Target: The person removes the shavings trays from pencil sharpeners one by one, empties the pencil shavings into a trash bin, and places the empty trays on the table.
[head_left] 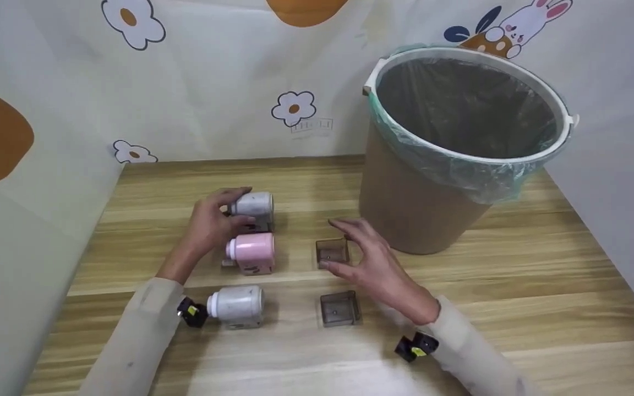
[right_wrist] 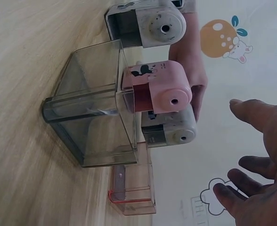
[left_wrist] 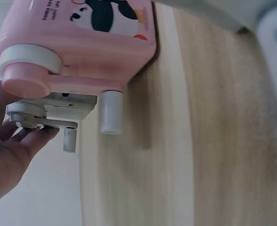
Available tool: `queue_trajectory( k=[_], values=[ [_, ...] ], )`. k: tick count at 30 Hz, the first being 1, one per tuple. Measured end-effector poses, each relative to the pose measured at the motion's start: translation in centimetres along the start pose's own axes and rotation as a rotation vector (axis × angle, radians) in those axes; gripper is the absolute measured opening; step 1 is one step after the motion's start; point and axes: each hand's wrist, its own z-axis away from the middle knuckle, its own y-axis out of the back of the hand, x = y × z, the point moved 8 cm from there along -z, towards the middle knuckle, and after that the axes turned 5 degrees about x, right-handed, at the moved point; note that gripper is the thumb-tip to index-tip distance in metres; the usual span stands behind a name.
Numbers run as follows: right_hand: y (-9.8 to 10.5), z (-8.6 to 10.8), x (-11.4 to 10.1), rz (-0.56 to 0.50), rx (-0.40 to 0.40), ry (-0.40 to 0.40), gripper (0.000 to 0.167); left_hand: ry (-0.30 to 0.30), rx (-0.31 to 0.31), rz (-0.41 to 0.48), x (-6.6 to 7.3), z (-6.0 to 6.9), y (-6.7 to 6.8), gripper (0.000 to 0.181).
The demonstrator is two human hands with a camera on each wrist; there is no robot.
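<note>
My left hand (head_left: 211,224) grips the farthest of three hand-crank pencil sharpeners, a greyish-white one (head_left: 255,204), thumb on its near side and fingers on its far side. Just nearer stands the pink pencil sharpener (head_left: 255,248), with a panda print and a crank (left_wrist: 111,110) in the left wrist view. Another greyish-white pencil sharpener (head_left: 238,305) stands closest to me. The right wrist view shows open slots in their fronts. My right hand (head_left: 375,267), fingers spread and holding nothing, hovers by the farther clear shavings drawer (head_left: 332,251). A second shavings drawer (head_left: 340,309) sits nearer me.
A tall brown bin (head_left: 421,203) with a white rim and a plastic liner stands at the back right. Behind the wooden tabletop (head_left: 306,363) rises a printed white sheet (head_left: 212,82), which also lines both sides.
</note>
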Motion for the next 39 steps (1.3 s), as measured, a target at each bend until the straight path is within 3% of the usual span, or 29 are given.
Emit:
queue_trajectory(
  k=[15, 26, 39],
  values=[
    [-0.5, -0.6, -0.3, 0.004, -0.012, 0.008, 0.073, -0.042, 0.029, -0.006, 3.0, 0.6, 2.2, 0.064],
    [-0.5, -0.8, -1.1, 0.016, -0.007, 0.064, 0.074, -0.002, 0.016, -0.015, 5.6, 1.4, 2.6, 0.065],
    [-0.6, -1.1, -1.5, -0.028, 0.009, 0.093, 0.076, -0.054, 0.077, -0.03, 7.9, 2.5, 3.4, 0.062]
  ],
)
